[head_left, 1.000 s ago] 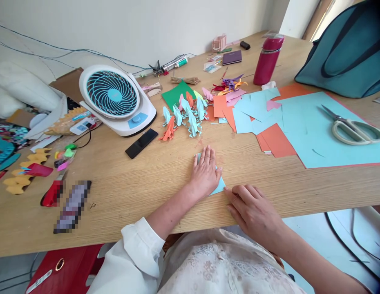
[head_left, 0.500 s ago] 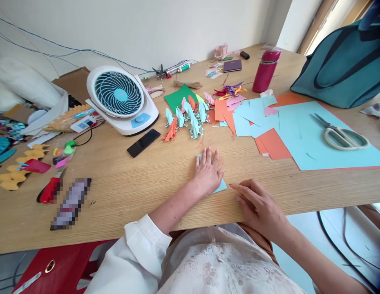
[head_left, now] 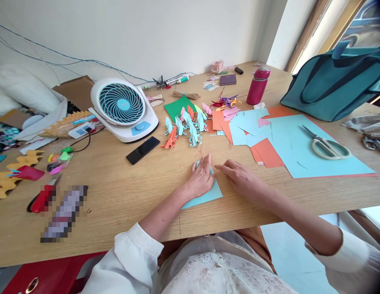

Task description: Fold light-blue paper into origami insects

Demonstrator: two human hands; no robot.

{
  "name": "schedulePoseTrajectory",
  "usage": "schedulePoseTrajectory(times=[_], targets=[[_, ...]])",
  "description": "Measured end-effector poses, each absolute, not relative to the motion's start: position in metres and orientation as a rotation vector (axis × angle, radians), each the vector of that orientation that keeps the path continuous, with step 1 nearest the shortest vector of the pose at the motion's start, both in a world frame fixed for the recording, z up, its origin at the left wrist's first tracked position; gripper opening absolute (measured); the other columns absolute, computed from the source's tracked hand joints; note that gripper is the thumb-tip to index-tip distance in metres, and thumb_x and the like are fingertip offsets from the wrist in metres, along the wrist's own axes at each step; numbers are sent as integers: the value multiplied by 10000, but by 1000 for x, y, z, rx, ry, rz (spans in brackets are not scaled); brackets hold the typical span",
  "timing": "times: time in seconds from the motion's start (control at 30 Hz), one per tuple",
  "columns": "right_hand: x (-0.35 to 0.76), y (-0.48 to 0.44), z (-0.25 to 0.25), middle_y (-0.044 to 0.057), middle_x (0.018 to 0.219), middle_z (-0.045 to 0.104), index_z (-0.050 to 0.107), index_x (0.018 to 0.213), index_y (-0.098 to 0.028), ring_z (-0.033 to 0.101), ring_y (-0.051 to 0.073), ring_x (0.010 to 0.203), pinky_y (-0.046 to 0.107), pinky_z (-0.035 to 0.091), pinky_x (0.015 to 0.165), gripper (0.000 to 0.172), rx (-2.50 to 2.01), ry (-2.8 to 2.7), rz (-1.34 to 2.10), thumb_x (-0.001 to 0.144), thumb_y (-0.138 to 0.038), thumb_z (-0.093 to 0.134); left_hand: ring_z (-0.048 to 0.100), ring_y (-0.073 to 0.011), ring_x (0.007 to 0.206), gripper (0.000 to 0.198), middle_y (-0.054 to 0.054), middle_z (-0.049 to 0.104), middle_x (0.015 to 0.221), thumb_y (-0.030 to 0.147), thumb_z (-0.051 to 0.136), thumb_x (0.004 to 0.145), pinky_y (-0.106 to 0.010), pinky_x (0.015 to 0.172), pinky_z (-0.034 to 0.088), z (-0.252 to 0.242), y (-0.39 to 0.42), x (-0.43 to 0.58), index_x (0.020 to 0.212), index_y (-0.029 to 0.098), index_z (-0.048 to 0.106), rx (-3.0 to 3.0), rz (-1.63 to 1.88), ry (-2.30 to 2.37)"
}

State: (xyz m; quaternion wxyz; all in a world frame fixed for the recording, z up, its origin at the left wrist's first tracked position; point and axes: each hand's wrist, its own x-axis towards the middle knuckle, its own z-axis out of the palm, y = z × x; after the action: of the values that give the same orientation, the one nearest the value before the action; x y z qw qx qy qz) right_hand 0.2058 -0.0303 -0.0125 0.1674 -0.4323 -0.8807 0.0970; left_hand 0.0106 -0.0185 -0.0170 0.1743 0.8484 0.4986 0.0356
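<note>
A light blue sheet of paper [head_left: 213, 195] lies on the wooden table close to its front edge, apparently folded to a point at the top. My left hand [head_left: 200, 179] is laid flat over it, fingers stretched out together and pointing away from me, hiding its upper left part. Just right of the paper is my right hand [head_left: 239, 173], its index finger extended toward the paper's right edge and the other fingers curled loosely. It holds nothing that I can see. Beyond both hands stands a cluster of small folded paper figures [head_left: 193, 132], mostly light blue, some orange and pink.
Left of the figures are a black phone [head_left: 143, 150] and a white fan [head_left: 122, 106]. Scissors [head_left: 329, 148] rest on a large blue sheet [head_left: 296, 163] at right, beside orange and blue paper pieces [head_left: 268, 153]. A magenta bottle [head_left: 259, 86] and teal bag [head_left: 327, 87] stand behind.
My right hand has moved up from the table edge to beside the paper. My left hand's fingers have drawn closer together, and more of the paper shows below it. The view has shifted slightly.
</note>
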Motion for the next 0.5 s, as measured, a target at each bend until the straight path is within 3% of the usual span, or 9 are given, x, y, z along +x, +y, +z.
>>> schedulePoseTrajectory(times=[0.2,0.3,0.5], targets=[[188,-12,-7,110,989,561,590,1212,-149,531,189,791,303,385,699,361,-1259,-2725,37,933,-62,378,123,-237,1512,733,-184,184,1614,184,315,865,-492,1199,165,-23,-13,-2,1535,47,50,2521,118,1359],[185,-11,-6,113,999,556,600,1169,-153,524,204,816,314,375,709,324,-1276,-2760,-1,939,-77,385,157,-242,1507,740,-177,218,1606,174,327,853,-512,1184,180,-23,-14,-3,1538,66,69,2549,133,1358],[185,-26,-8,115,1024,552,587,1140,-154,507,220,844,325,371,708,292,-1235,-2767,-45,907,-63,438,206,-252,1495,724,-169,272,1591,162,339,853,-577,1191,71,-20,-15,-3,1535,84,109,2608,153,1347]])
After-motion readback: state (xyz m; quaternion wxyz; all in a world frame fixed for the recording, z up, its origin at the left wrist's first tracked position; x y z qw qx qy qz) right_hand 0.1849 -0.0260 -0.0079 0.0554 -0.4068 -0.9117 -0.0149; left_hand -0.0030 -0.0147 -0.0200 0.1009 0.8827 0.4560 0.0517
